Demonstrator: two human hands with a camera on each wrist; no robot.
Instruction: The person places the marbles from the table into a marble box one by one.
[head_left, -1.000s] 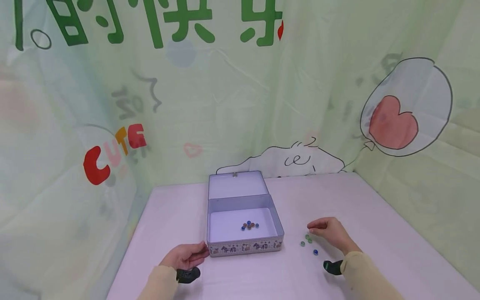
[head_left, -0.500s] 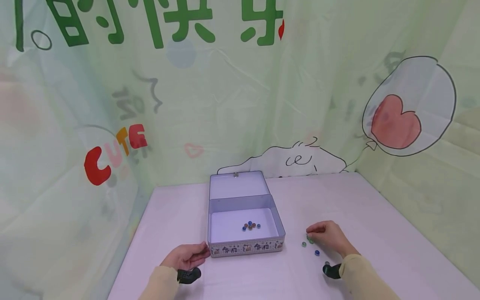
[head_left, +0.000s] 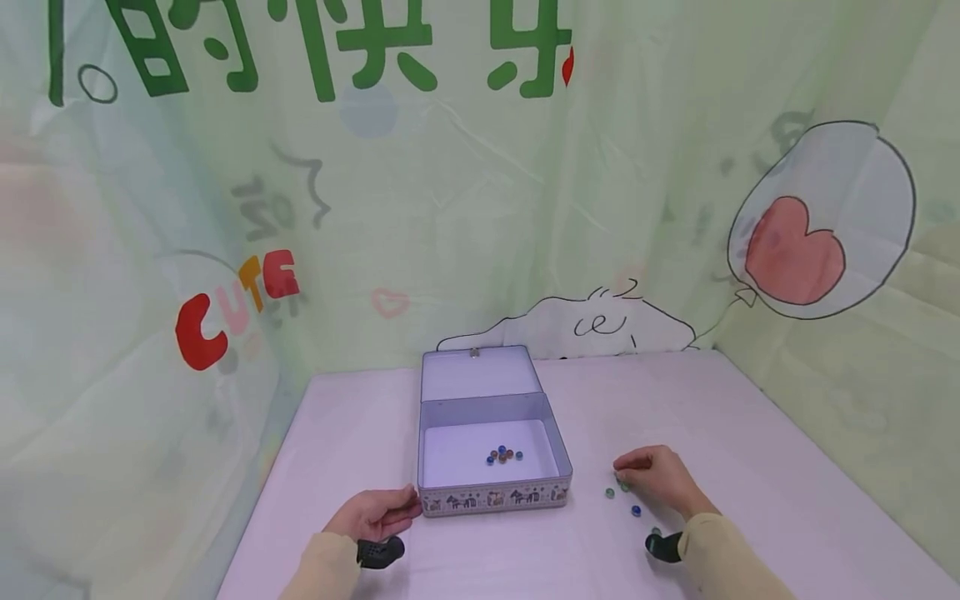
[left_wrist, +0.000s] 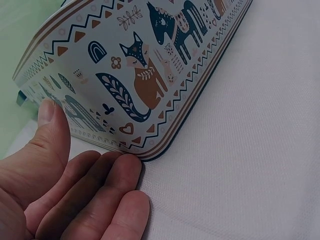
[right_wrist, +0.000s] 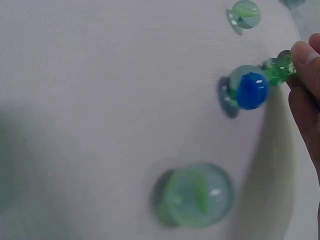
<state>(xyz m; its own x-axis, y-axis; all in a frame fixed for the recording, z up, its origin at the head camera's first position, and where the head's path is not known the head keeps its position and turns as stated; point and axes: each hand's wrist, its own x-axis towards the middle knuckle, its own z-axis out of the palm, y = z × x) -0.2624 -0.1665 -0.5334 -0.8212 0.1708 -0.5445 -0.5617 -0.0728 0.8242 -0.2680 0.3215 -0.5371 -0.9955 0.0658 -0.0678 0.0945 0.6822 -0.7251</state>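
A tin box (head_left: 495,497) stands on the table, lid swung back, with several blue and brown marbles (head_left: 502,455) on its floor. My left hand (head_left: 372,512) touches the near left corner: in the left wrist view the thumb lies along the patterned side (left_wrist: 145,75) and the loosely bent fingertips meet the bottom edge. To the right of the box, my right hand (head_left: 662,481) has thumb and finger at a green marble (right_wrist: 287,66), pinching it; the fingers partly hide it. Around this hand lie a pale green marble (head_left: 610,493), a blue marble (head_left: 636,511) and another green marble (right_wrist: 197,195).
The box's upright lid (head_left: 480,373) leans near the back of the table (head_left: 360,417). Printed cloth curtains (head_left: 465,208) enclose the table at the back and both sides. A black wrist strap piece (head_left: 663,547) sits below the right hand.
My right hand has come down slightly onto the green marbles, its fingers now at one of them. A green marble near the right wrist has come into sight. The left hand stays at the box corner.
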